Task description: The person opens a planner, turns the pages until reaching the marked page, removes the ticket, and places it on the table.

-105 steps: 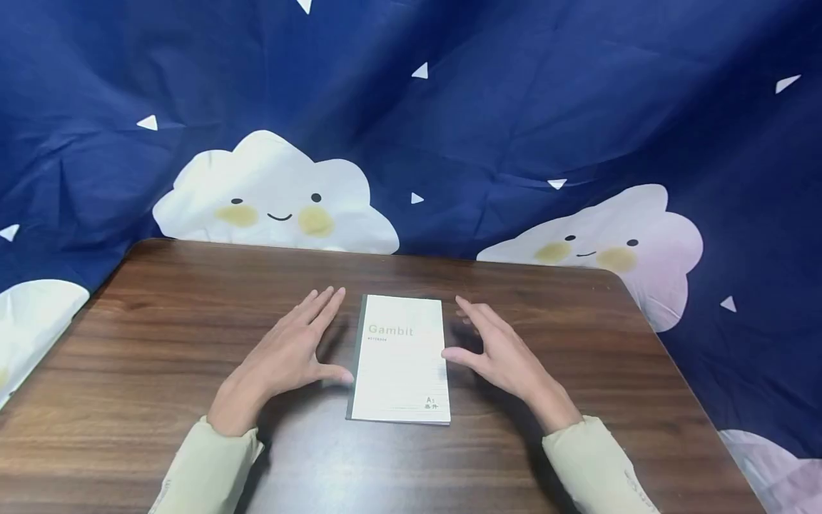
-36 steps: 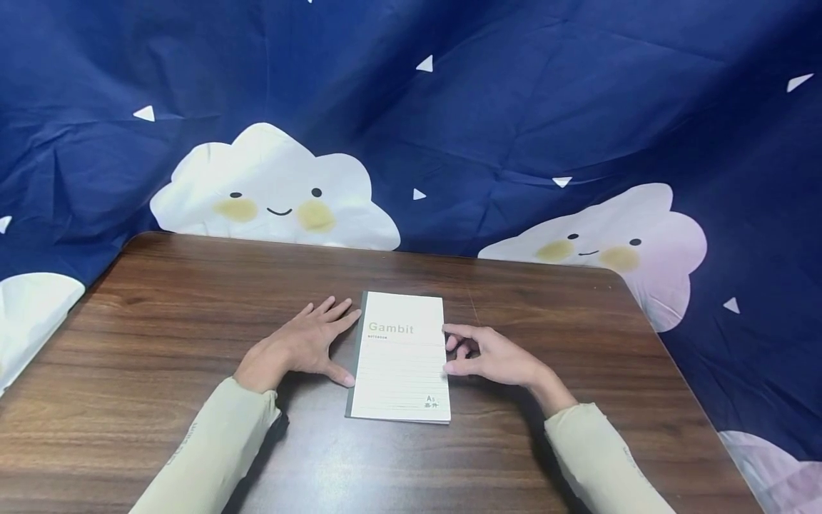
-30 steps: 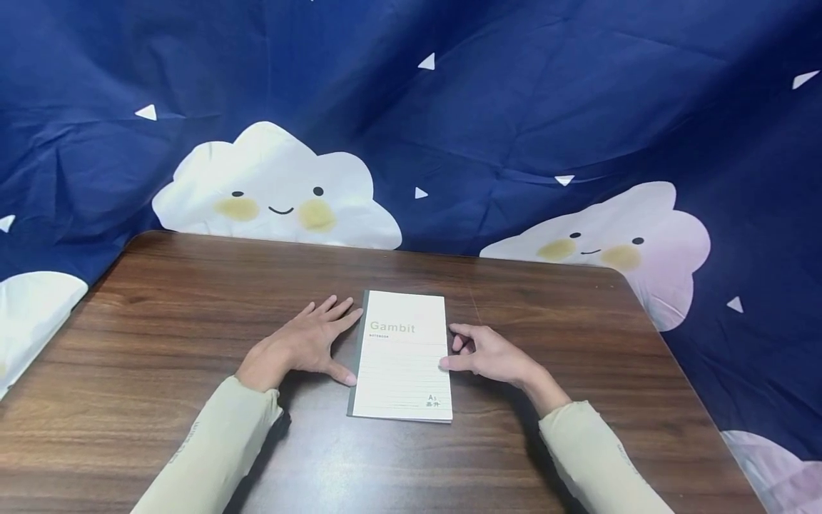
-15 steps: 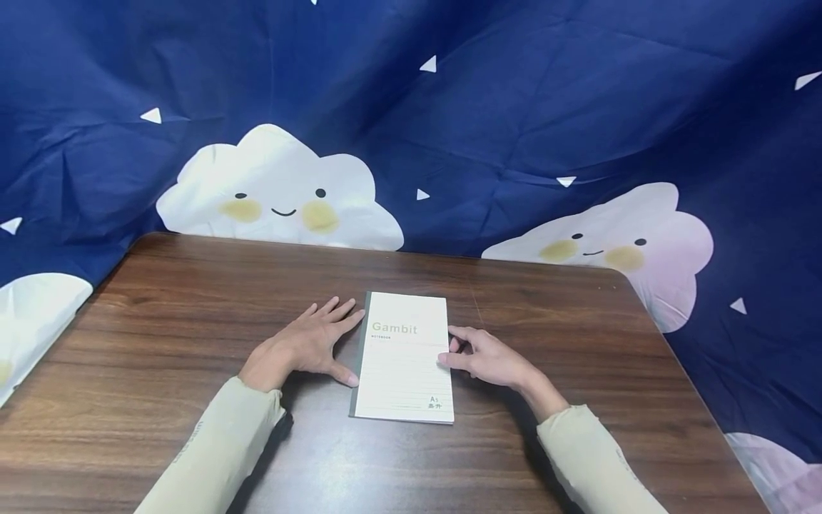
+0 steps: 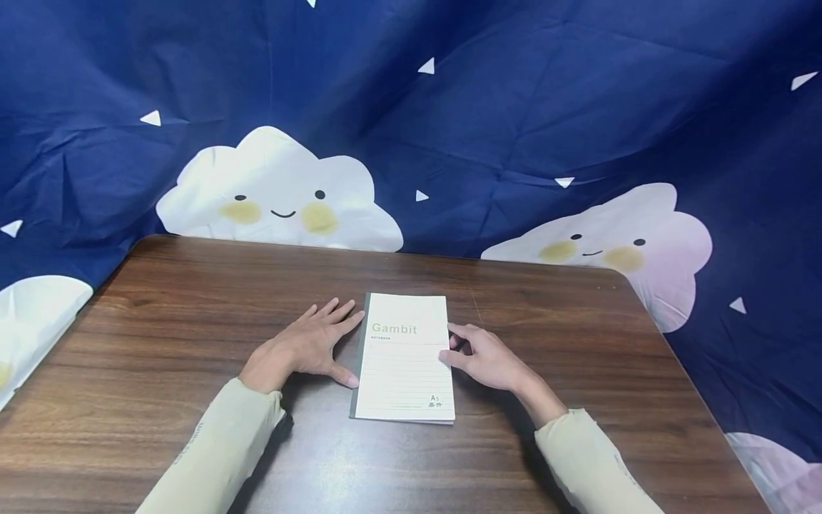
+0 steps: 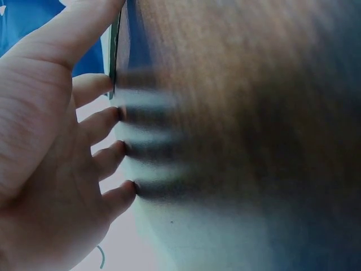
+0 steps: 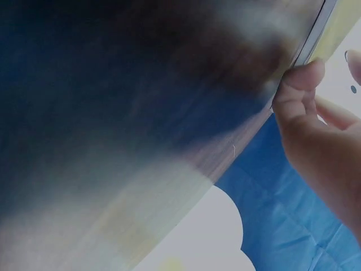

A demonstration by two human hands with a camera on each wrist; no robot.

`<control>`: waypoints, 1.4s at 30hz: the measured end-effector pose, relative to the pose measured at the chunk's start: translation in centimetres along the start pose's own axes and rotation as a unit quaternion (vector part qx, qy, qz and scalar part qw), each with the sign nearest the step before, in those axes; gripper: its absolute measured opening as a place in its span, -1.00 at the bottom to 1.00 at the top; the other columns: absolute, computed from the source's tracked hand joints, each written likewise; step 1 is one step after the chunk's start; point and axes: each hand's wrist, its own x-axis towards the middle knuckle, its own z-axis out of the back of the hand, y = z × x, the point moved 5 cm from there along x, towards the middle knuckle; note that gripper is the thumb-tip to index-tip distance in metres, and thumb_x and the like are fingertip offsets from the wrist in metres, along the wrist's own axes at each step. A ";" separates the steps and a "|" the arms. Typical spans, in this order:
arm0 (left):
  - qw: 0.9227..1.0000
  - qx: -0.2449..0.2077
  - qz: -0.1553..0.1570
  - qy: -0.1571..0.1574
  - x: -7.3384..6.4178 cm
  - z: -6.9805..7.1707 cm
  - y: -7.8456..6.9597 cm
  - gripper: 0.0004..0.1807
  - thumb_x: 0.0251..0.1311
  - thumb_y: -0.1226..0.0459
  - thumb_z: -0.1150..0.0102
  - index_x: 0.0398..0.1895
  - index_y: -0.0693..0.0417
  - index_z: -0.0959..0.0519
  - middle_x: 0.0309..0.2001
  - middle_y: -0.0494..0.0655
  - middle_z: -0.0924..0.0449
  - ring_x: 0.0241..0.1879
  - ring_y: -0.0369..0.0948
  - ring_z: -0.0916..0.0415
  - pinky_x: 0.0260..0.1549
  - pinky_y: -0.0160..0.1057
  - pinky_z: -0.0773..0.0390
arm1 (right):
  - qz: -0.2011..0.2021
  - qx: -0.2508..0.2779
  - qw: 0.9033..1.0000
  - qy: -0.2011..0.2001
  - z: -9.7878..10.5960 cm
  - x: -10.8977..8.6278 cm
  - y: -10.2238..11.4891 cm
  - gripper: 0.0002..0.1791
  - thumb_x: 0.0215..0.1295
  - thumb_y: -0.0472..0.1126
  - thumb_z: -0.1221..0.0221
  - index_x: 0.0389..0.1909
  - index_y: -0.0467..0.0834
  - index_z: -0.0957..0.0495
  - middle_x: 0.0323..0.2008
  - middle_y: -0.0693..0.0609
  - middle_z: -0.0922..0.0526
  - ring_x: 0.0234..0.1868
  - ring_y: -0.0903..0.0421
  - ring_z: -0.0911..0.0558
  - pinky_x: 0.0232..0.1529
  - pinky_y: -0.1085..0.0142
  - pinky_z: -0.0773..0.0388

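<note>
A cream notebook (image 5: 401, 357) marked "Gambit" lies shut on the brown wooden table (image 5: 193, 307), its dark spine to the left. My left hand (image 5: 308, 346) rests flat on the table beside the spine, fingers straight, thumb tip against the notebook's left edge. My right hand (image 5: 481, 353) sits at the right edge with curled fingers; its thumb and forefinger pinch the cover's edge. In the left wrist view the left hand (image 6: 51, 141) presses fingertips on the wood by the notebook's edge (image 6: 114, 51). The right wrist view shows the right hand (image 7: 321, 130) touching the notebook's edge (image 7: 313, 39).
A dark blue cloth (image 5: 488, 121) printed with white smiling clouds hangs behind and around the table. The table's rounded far corners and right edge (image 5: 648, 314) are in view. Both forearms wear pale green sleeves (image 5: 212, 450).
Both hands came down from hovering open beside the notebook. The left settled flat on the table. The right curled its fingers and closed onto the notebook's right edge.
</note>
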 end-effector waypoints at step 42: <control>1.000 -0.006 -0.005 0.001 -0.1 0.1 -0.1 0.35 -0.16 -0.35 -0.47 0.63 0.04 -0.05 0.62 0.10 0.15 0.58 0.11 0.29 0.50 0.20 0.19 | -0.080 -0.112 0.989 -0.052 -0.9 0.1 0.6 -0.32 0.43 -0.07 -0.22 0.42 -0.37 -0.34 0.13 -0.21 -0.47 -0.01 -0.02 -0.53 0.06 0.02 -0.55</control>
